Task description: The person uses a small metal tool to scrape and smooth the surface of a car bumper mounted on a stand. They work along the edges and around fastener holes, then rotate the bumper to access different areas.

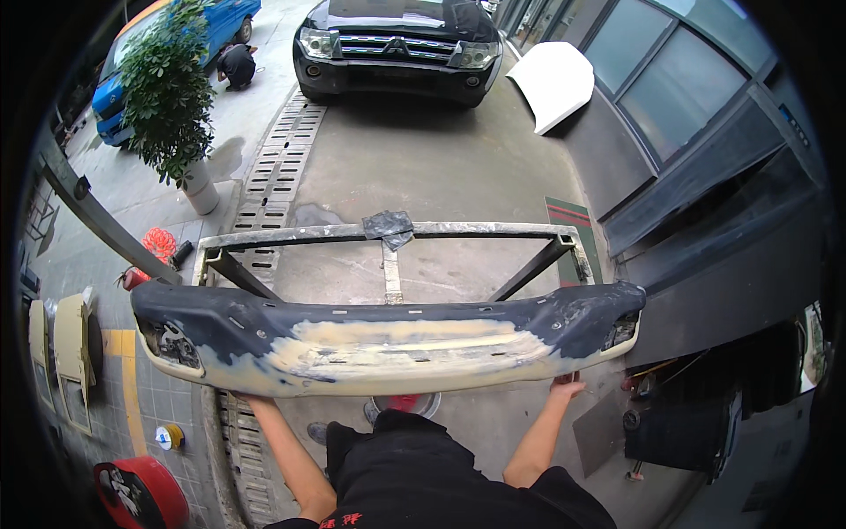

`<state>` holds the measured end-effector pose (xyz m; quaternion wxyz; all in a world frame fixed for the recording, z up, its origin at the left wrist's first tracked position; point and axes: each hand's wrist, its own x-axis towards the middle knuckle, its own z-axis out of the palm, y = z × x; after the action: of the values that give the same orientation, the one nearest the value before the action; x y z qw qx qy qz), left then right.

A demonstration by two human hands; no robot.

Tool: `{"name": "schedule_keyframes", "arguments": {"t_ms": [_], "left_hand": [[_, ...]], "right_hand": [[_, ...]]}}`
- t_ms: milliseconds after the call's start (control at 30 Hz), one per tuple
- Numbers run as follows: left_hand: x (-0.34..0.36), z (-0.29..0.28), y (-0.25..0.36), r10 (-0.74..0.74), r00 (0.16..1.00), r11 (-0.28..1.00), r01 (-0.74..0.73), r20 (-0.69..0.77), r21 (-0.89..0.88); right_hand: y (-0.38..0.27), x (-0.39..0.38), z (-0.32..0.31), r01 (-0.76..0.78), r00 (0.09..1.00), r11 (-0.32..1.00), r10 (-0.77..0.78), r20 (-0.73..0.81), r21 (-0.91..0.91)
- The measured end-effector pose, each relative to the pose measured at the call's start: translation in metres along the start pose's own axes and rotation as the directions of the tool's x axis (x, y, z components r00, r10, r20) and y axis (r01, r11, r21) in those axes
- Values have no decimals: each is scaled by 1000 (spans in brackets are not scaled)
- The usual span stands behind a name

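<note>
A long car bumper (414, 344) lies crosswise in front of me, dark at its ends and along its far edge. Cream, sanded-looking patches cover its middle and near edge. My left hand (256, 398) holds it from below near the left end, with the fingers mostly hidden beneath. Toward the right end, my right hand (568, 386) supports the near lower edge, some fingers showing. Just beyond the bumper stands a worn metal frame (308, 234) with a grey wrapped pad (389, 227) on its far bar. Whether the bumper rests on the frame is hidden.
A black car (401, 53) faces me beyond the frame. A potted plant (167, 88) and a slotted drain (282, 159) are at left. A white panel (555, 84) leans at right. Near me are a bucket (430, 406) and a red drum (150, 494). A person (236, 66) crouches far left.
</note>
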<state>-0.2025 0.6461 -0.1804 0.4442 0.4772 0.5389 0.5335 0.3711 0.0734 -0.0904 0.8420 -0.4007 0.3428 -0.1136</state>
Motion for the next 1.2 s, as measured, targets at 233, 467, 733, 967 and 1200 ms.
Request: {"name": "schedule_keyframes", "arguments": {"t_ms": [233, 467, 733, 967, 1200], "left_hand": [[-20, -43, 143, 78, 581, 995, 6, -810, 101], [-158, 286, 363, 400, 497, 908, -326, 770, -262], [-254, 426, 262, -300, 137, 551, -783, 944, 289], [-249, 430, 269, -338, 116, 585, -751, 934, 305], [-234, 444, 280, -356, 160, 612, -705, 921, 359]], "right_hand": [[-13, -78, 81, 98, 987, 995, -101, 128, 29], [-15, -63, 67, 103, 956, 985, -136, 262, 136], [-30, -89, 85, 82, 957, 988, -114, 267, 129], [-44, -102, 95, 156, 977, 986, -163, 138, 62], [-59, -112, 145, 162, 986, 970, -153, 64, -183]]}}
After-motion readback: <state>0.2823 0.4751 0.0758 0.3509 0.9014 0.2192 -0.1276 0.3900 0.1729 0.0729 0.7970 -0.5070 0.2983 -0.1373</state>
